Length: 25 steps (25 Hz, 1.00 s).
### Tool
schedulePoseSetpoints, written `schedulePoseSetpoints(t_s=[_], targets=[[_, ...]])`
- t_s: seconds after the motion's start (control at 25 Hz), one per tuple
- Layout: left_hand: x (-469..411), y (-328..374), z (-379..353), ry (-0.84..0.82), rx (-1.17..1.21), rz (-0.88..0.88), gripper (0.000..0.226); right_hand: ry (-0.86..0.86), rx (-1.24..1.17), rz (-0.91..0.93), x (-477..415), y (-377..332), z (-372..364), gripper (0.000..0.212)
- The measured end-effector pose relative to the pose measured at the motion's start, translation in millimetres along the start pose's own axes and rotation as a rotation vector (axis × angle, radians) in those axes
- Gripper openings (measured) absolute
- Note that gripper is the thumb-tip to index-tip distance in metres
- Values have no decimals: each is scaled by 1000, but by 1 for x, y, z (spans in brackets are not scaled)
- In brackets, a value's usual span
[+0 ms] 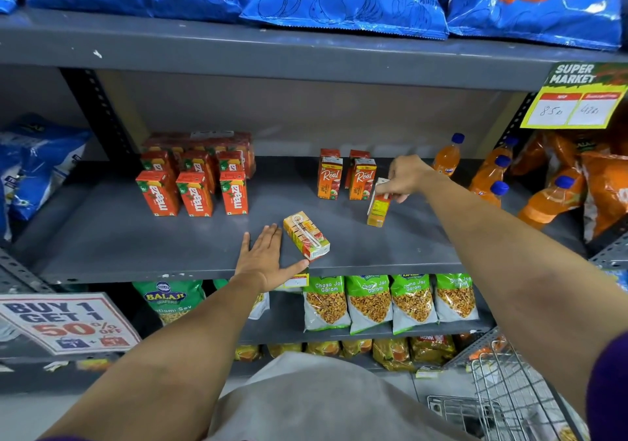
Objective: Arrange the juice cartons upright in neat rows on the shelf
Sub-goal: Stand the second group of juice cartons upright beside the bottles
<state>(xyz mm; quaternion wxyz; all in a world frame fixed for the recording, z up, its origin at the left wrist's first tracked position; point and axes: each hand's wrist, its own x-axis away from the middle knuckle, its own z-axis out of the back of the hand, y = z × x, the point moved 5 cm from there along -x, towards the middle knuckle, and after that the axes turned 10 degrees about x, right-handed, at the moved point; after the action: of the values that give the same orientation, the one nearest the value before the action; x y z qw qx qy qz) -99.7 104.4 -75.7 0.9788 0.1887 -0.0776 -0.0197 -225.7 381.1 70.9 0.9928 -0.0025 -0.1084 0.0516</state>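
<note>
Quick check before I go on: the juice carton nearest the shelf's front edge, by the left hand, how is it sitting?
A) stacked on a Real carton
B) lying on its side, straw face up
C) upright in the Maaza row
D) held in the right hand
B: the juice carton lies flat near the shelf front, straw up, beside the open left hand.

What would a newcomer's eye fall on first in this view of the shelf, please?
Probably the two bare arms reaching in: the right hand grips the top of a tilted juice carton beside the upright orange Real cartons. The left hand lies flat and open on the grey shelf, its fingers touching a carton lying on its side near the front edge. To the left, red Maaza cartons stand in neat rows.
</note>
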Motion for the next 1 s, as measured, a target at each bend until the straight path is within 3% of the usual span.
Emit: schedulePoseSetpoints(t_s=[0.16,0.4,0.52,0.68,0.76,0.84,0.92,1.0], targets=[[-1,-1,0,2,-4,-1,104,113,33,-107,1,0,-4,55],[-1,-2,-1,-5,6,-2,104,224,27,-183,5,-10,-5,55],[-1,0,1,-1,8,-9,105,318,145,-253,17,-12,4,67],[1,0,1,16,8,-16,105,491,253,-132,32,-59,0,69],[1,0,2,1,20,-15,108,368,191,14,32,-92,-25,64],[0,1,4,-30,26,-21,113,127,123,109,30,-118,-54,69],[0,0,4,-59,21,-28,113,-74,78,143,34,-134,-75,73],[1,-1,5,-77,10,-32,111,-151,37,142,38,-139,-83,63]])
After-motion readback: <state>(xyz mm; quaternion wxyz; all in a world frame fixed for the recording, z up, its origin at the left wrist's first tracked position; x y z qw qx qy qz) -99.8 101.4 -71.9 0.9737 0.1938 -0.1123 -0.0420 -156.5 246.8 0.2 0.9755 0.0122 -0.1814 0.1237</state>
